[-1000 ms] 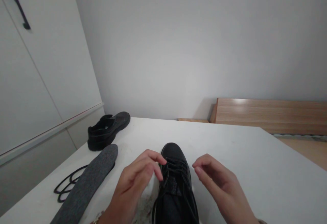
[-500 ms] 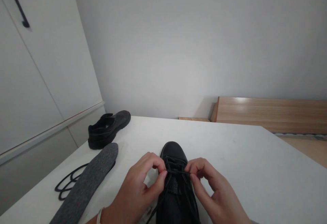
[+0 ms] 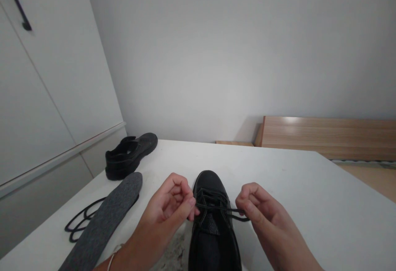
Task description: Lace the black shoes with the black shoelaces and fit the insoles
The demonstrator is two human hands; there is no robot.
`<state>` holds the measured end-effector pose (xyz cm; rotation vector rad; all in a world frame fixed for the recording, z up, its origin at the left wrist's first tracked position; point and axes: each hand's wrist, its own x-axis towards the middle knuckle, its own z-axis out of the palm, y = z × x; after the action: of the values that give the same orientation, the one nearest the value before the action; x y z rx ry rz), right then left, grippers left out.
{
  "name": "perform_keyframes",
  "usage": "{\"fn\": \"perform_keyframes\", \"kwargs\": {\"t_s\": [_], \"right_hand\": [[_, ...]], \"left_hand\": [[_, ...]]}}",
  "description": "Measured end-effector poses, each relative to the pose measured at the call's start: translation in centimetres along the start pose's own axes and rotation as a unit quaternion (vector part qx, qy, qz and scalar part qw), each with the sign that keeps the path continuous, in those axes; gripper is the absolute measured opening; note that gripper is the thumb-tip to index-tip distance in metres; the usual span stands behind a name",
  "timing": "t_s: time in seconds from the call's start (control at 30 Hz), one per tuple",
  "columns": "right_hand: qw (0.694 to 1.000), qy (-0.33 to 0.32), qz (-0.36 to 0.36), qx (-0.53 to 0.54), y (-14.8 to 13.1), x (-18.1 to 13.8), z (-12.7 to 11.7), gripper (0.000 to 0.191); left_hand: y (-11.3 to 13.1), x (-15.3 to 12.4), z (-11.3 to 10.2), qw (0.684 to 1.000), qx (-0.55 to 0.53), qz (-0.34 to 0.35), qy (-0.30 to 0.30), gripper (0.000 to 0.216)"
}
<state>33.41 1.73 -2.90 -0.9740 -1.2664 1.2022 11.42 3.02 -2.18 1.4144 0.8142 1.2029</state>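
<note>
A black shoe (image 3: 213, 229) stands on the white table (image 3: 297, 196) right before me, toe pointing away. Its black lace (image 3: 216, 209) runs taut across the top of the shoe. My left hand (image 3: 168, 211) is closed in a pinch on the lace at the shoe's left side. My right hand (image 3: 262, 215) is closed on the lace's other end at the right, where a small loop shows below the fingers.
A second black shoe (image 3: 130, 155) lies at the table's far left corner. A grey insole (image 3: 108, 217) lies on the left with a loose black lace (image 3: 82, 219) beside it. White cabinet doors stand at the left, a wooden bed frame (image 3: 328, 137) behind.
My hands came together over the shoe, took hold of the lace, then drew apart sideways, pulling it taut.
</note>
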Motion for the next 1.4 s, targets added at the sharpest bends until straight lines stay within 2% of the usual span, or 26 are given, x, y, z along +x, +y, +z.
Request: {"fn": "perform_keyframes", "kwargs": {"t_s": [0.1,0.23,0.37,0.43,0.5,0.57,0.67,0.73,0.8,0.9,0.97,1.03,1.1,1.17,1.3,1.4], "right_hand": [[0.999,-0.012,0.002,0.030,0.0,0.1,0.2,0.031],[1.000,-0.004,0.017,0.003,0.1,-0.2,0.1,0.033],[0.999,0.015,0.049,0.017,-0.5,-0.9,0.1,0.036],[0.998,0.009,0.055,0.028,-1.1,-1.2,0.1,0.036],[1.000,0.002,0.017,0.004,-1.5,-1.5,-0.1,0.039],[0.994,0.005,-0.082,-0.079,-1.7,-1.6,-0.4,0.038],[0.939,0.027,-0.248,-0.236,-1.8,-1.8,-0.9,0.025],[0.908,0.028,-0.307,-0.283,-1.8,-2.0,-1.0,0.024],[0.902,0.048,-0.323,-0.282,-1.5,-2.3,-1.0,0.025],[0.911,0.091,-0.308,-0.258,-1.0,-2.5,-0.8,0.024],[0.912,0.086,-0.306,-0.257,-0.8,-2.3,-0.9,0.024],[0.899,0.084,-0.328,-0.279,-0.8,-2.2,-0.9,0.025],[0.876,0.109,-0.358,-0.305,-1.0,-2.2,-0.9,0.025],[0.866,0.129,-0.369,-0.312,-1.2,-2.3,-1.0,0.025],[0.876,0.128,-0.327,-0.331,-0.9,-1.7,-1.4,0.022],[0.858,0.142,-0.331,-0.367,-0.7,-0.6,-1.9,0.020]], "left_hand": [[-0.1,0.0,0.1,1.000,0.005,0.009,0.018,0.021],[-0.1,-0.3,-0.1,0.998,0.054,0.024,0.038,0.017],[0.2,-0.7,-0.4,0.997,0.072,0.013,0.006,0.018],[0.4,-0.8,-0.5,0.997,0.069,0.032,-0.009,0.021],[0.8,-0.8,-0.4,0.992,0.089,0.079,-0.037,0.031],[1.0,-0.8,-0.3,0.981,0.130,0.133,-0.063,0.047],[1.1,-0.6,-0.2,0.970,0.170,0.161,-0.066,0.050],[0.9,-0.6,-0.3,0.971,0.175,0.153,-0.058,0.045],[0.5,-0.4,-0.3,0.974,0.186,0.126,-0.044,0.041],[-0.2,0.0,-0.3,0.972,0.225,0.062,0.009,0.031],[-0.6,0.4,-0.2,0.969,0.243,0.038,0.039,0.020],[-0.9,0.7,0.0,0.968,0.246,0.026,0.044,0.014],[-1.0,0.8,0.1,0.968,0.247,0.015,0.037,0.014],[-0.9,0.8,0.3,0.967,0.252,0.008,0.030,0.015],[-0.8,0.6,0.3,0.960,0.278,0.012,0.020,0.015],[-0.9,0.4,0.2,0.948,0.313,0.057,0.016,0.011]]}}
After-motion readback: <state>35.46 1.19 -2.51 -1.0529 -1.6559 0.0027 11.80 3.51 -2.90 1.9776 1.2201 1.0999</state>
